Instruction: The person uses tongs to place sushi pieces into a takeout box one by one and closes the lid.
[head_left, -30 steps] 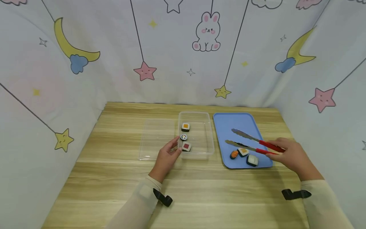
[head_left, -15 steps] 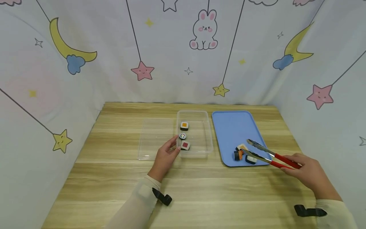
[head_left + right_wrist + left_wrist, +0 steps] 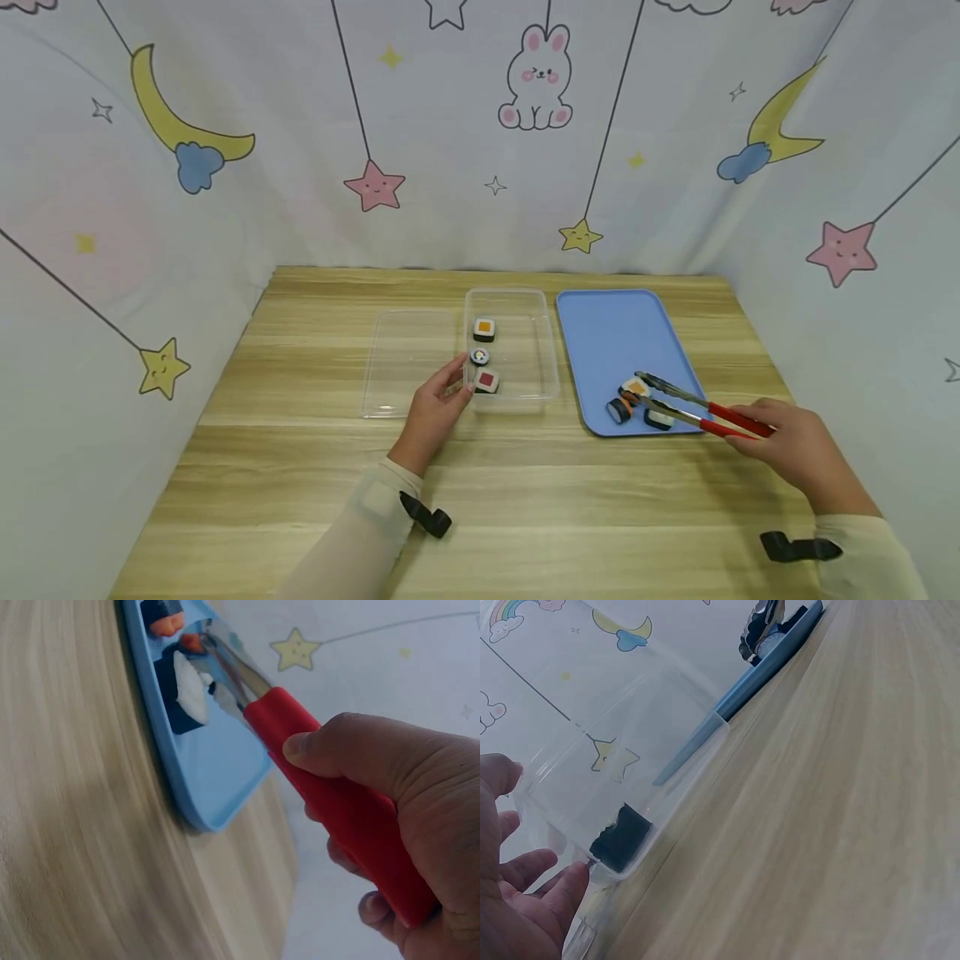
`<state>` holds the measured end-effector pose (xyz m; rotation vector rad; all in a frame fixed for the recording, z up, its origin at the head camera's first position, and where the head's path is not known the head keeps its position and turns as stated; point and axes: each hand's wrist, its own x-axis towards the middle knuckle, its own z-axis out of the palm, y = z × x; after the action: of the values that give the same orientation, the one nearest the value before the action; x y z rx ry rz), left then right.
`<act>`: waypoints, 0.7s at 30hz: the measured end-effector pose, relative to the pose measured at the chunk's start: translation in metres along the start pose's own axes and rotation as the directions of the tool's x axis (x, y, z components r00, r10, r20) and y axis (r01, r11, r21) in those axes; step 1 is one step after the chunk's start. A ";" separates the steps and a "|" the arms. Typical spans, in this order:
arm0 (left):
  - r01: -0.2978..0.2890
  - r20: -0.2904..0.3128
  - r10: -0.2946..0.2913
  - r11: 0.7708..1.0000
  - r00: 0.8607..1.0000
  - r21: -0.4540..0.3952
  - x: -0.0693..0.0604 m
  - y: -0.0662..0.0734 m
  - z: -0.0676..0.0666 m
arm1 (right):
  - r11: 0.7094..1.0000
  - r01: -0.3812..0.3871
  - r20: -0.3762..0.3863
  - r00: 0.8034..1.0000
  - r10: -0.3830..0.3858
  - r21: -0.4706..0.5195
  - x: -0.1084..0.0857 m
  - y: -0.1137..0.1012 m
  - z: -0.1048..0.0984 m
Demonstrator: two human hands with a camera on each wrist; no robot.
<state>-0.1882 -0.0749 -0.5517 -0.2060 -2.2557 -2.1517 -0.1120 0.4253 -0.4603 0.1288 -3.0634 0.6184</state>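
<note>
Clear plastic lid (image 3: 408,358) lies left; the left hand (image 3: 435,408), fingers spread, touches a clear plastic box (image 3: 522,358) holding three dark-sided sushi pieces (image 3: 479,357), likely steadying it. Right, a blue plastic tray (image 3: 611,333) bears nearer sushi (image 3: 635,386) amid parted red-handled metal tongs (image 3: 738,418), gripped by the right hand (image 3: 791,450), probably for control.

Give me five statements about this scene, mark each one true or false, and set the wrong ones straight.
1. The right hand holds the red-handled tongs. True.
2. The blue tray lies to the left of the clear container. False; the tray lies to its right.
3. Three sushi pieces sit along the left side of the container. True.
4. The tips of the tongs are over the container. False; they are over the tray.
5. The left hand rests on the tray. False; it touches the left side of the container.
</note>
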 end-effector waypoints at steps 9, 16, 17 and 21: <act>0.005 0.016 -0.005 1.000 1.000 0.002 0.000 0.004 -0.001 | 0.999 0.034 -0.081 0.996 -0.033 0.010 0.008 -0.005 -0.006; -0.014 0.005 0.014 1.000 1.000 -0.015 0.000 -0.001 -0.003 | 0.990 0.129 -0.130 0.984 -0.120 0.056 0.048 -0.040 -0.021; -0.012 0.004 0.012 1.000 1.000 -0.016 -0.001 -0.001 -0.003 | 0.988 0.140 -0.117 0.984 -0.131 0.068 0.056 -0.049 -0.022; -0.007 0.004 0.007 1.000 1.000 -0.017 -0.002 0.000 -0.001 | 0.973 0.208 -0.038 0.978 -0.206 0.095 0.092 -0.088 -0.015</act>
<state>-0.1866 -0.0764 -0.5517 -0.2176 -2.2357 -2.1701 -0.1960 0.3432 -0.4096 0.4310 -2.9389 0.7503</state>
